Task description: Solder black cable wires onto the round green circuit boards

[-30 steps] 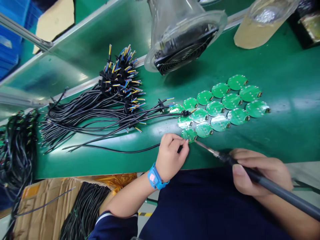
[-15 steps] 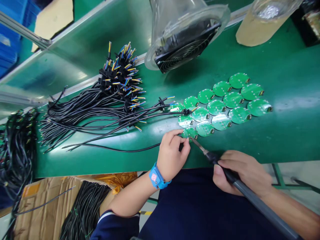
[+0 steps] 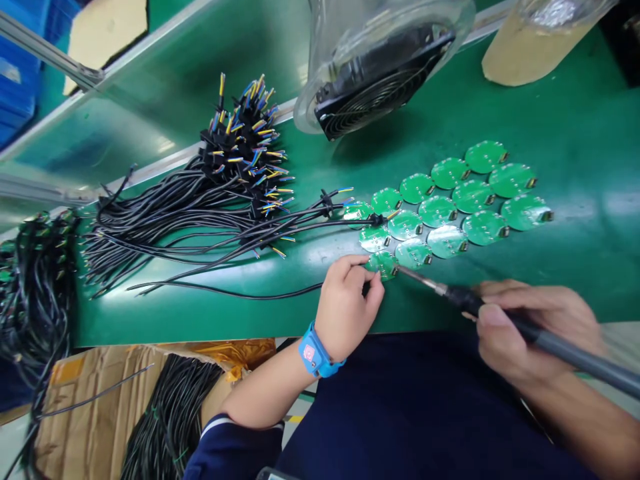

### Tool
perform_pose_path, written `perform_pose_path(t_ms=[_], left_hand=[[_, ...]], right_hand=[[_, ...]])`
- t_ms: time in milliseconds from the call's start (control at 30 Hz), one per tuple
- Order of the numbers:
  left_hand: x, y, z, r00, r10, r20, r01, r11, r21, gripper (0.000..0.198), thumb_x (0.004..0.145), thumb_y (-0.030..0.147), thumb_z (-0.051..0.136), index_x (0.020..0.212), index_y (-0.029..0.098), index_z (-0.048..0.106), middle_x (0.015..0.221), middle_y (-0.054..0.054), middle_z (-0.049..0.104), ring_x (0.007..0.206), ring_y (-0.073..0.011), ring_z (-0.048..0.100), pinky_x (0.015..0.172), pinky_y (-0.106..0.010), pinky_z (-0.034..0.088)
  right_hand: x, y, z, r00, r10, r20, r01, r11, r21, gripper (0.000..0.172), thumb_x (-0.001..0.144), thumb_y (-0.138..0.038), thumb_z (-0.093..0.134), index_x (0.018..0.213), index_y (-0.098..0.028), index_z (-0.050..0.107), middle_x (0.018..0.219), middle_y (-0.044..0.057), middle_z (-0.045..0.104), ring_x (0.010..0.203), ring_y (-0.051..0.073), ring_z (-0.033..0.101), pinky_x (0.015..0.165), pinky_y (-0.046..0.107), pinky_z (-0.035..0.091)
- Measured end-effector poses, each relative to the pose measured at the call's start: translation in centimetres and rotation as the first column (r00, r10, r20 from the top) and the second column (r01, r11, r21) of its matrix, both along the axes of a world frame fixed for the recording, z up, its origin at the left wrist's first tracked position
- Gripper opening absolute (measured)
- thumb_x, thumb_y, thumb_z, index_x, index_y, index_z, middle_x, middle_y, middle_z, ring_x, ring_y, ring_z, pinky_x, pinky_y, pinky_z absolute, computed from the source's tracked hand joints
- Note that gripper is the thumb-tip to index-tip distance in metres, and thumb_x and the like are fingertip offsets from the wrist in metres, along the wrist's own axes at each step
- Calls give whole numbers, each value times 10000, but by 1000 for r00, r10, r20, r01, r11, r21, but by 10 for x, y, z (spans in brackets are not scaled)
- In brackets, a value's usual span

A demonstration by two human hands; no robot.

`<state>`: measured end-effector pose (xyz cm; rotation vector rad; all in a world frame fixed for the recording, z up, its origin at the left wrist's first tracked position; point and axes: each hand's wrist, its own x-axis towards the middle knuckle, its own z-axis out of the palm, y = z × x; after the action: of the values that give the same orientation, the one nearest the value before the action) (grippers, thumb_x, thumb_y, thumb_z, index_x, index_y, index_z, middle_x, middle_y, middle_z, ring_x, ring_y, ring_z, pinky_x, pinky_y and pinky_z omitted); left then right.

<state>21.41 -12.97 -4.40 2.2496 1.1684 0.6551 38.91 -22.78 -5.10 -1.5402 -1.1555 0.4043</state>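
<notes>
My left hand [image 3: 350, 300], a blue strap on its wrist, is closed at the left edge of a round green circuit board [image 3: 383, 265]. A black cable [image 3: 270, 295] runs under this hand, and its end is hidden by the fingers. In my right hand [image 3: 540, 333] is a soldering iron [image 3: 457, 298], gripped by its dark handle. Its metal tip points left and lies at the right edge of that same board, close to the small connector; whether they touch I cannot tell. More round green boards [image 3: 438, 211] lie in slanting rows just beyond.
A heap of black cables [image 3: 165, 207] with stripped coloured ends lies at left. Above the boards hangs a fan [image 3: 385, 87] in a clear plastic hood. A beige container [image 3: 525, 50] stands at back right. Below the bench edge sits a cardboard box [image 3: 95, 413] with more cables.
My right hand has moved right with the soldering iron, which now lies flatter. Its tip has shifted from the board's lower side to its right edge. The left hand stays at the board.
</notes>
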Motion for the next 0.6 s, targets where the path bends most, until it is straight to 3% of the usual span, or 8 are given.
perform_pose_path(t_ms=[233,433,600], left_hand=[[-4,4,8,997,-53,-59,51,998,-35,71,838,155,572,891,166,618,996,-80,619,970,-192,587,868,-353,502],[-4,10,12,981,-118,-157,120,993,1,99,849,155,560,879,177,651,992,-72,628,919,-200,589,835,-370,508],[-3,12,14,971,-144,-189,146,989,-4,110,849,157,558,879,168,664,962,-74,622,901,-201,592,813,-369,522]], right_hand=[[5,7,-5,996,76,-39,-78,996,-47,143,731,-197,643,816,-217,530,706,5,597,565,125,589,527,260,485],[0,12,2,986,124,115,-127,992,16,144,730,-188,623,820,-221,515,657,-14,589,572,124,605,494,234,471],[-1,13,2,976,134,173,-133,991,-15,103,748,-229,591,800,-216,503,646,-5,597,572,135,617,497,241,482]])
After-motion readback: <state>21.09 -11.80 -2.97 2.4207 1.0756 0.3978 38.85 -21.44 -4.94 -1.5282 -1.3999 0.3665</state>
